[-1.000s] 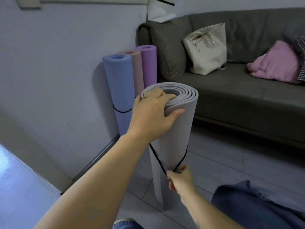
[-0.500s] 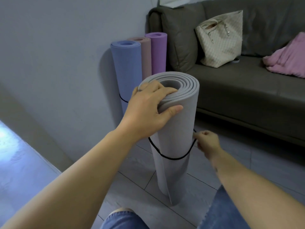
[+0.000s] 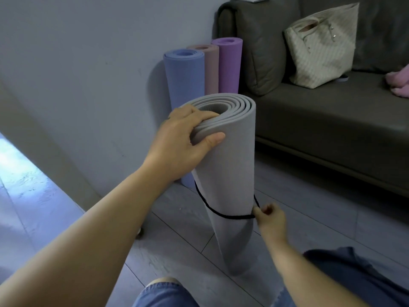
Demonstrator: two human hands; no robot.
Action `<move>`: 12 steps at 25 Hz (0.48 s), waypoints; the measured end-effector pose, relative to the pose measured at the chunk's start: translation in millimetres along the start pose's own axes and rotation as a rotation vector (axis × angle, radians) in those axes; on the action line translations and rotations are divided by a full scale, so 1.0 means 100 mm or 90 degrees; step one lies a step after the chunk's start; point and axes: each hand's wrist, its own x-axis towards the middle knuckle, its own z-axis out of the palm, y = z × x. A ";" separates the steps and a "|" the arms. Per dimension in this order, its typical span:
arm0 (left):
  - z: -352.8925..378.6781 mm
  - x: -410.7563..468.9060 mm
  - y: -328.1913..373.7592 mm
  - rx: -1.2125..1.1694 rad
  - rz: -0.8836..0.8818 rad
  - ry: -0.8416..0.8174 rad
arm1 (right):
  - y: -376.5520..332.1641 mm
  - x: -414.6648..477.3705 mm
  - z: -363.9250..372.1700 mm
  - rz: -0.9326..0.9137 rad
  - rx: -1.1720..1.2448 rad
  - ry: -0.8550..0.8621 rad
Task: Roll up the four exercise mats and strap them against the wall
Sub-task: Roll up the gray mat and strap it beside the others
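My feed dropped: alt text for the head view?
The left hand grips a standing rolled grey mat by its top; the right hand pinches the black strap around it. A blue mat, pink mat and purple mat stand against the wall.

Dim bluish light; glare on floor [image 3: 17, 165] at left (washed out); soft shadows on wall [image 3: 88, 63]; edges bent.

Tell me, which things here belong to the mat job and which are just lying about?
Job: grey mat, black strap, blue mat, pink mat, purple mat.
Lying about: sofa, cream bag, pink cloth.
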 end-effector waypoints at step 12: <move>0.23 0.15 0.27 0.046 0.028 -0.025 | -0.11 -0.60 -0.10 -0.096 0.112 -0.019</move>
